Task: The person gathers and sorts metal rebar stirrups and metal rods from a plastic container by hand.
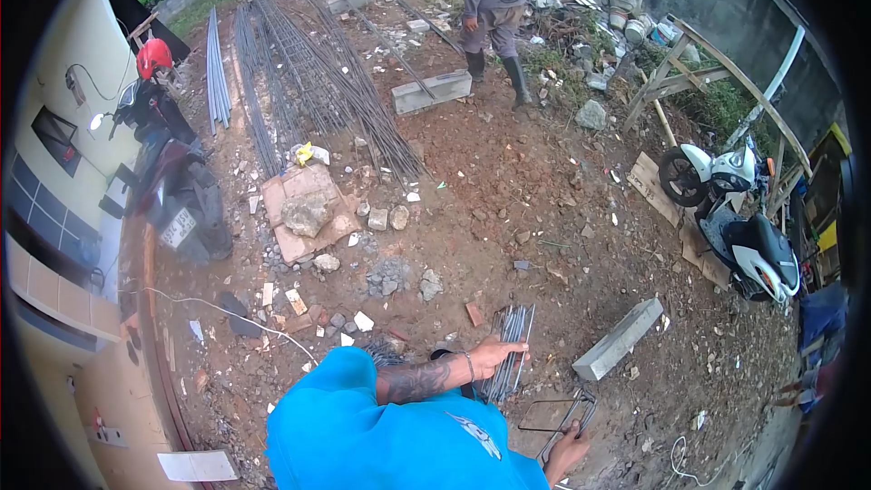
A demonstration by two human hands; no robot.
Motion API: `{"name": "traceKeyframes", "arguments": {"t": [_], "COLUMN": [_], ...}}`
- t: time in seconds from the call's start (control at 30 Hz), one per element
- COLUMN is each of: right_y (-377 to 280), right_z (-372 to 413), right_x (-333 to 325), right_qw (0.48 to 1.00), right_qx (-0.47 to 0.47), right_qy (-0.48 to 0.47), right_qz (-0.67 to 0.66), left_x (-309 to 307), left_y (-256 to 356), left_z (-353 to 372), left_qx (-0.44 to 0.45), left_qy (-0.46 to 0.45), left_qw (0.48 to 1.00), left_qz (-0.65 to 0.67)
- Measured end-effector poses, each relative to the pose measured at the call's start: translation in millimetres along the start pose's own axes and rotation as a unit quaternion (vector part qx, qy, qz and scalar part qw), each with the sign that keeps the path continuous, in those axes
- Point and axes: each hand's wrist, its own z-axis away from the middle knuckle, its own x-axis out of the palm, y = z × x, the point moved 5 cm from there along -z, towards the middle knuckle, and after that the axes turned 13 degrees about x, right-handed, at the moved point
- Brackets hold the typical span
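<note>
Near the bottom centre, a bundle of thin bent steel stirrups [506, 386] is on the dirt. Across its upper part lies my left hand [492, 358], its fingers closed over the bars; the undersides of the fingers are hidden. A bracelet circles that wrist. Lower right, my right hand [567, 452] grips a few rectangular steel stirrups [581, 413], which stick out above the fingers and to the left. The bright blue shirt [381, 440] on my body hides part of the ground below.
A concrete block [619, 338] lies right of the stirrups, and a red brick piece [474, 314] to their left. Long rebar [299, 73] spreads at the back left. A person in boots [499, 18] stands by another concrete block [432, 92]. Motorbikes [739, 227] are parked on both sides.
</note>
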Motion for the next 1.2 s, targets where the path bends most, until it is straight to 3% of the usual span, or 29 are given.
{"name": "traceKeyframes", "arguments": {"t": [0.53,1.2], "right_y": [-9,-46], "right_z": [-3,-16], "right_x": [-3,-31], "right_qw": [0.979,0.961], "right_qx": [-0.004,-0.007], "right_qy": [-0.039,-0.038], "right_qz": [-0.201,-0.274], "left_x": [3,28], "left_y": [26,99], "left_z": [0,28], "left_qx": [0.014,0.072], "left_qy": [0.008,-0.039], "left_qw": [1.000,0.994], "left_qz": [-0.024,-0.071]}}
